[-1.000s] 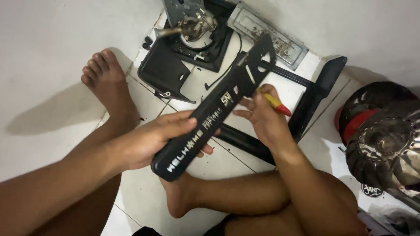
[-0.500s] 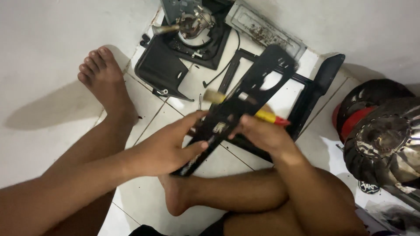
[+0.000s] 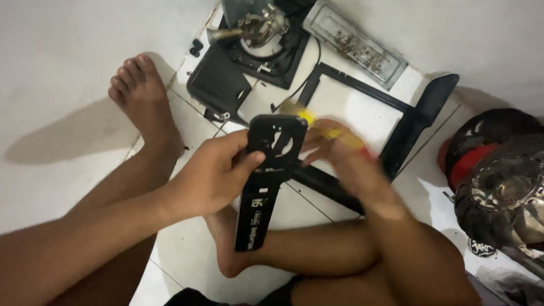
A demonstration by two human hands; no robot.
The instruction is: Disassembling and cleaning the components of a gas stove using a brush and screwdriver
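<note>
Black plastic fills our left hand (image 3: 212, 178): a long flat black panel with white lettering (image 3: 263, 181), gripped upright above our crossed legs. Our right hand (image 3: 340, 150), blurred, closes around a yellow-handled screwdriver (image 3: 317, 126) just behind the panel's upper end. Beyond on the white tiled floor (image 3: 68, 85) lie a black rectangular frame (image 3: 422, 116) and an opened black housing with metal parts (image 3: 255, 42); much already lies apart, and reassembly looks undone.
</note>
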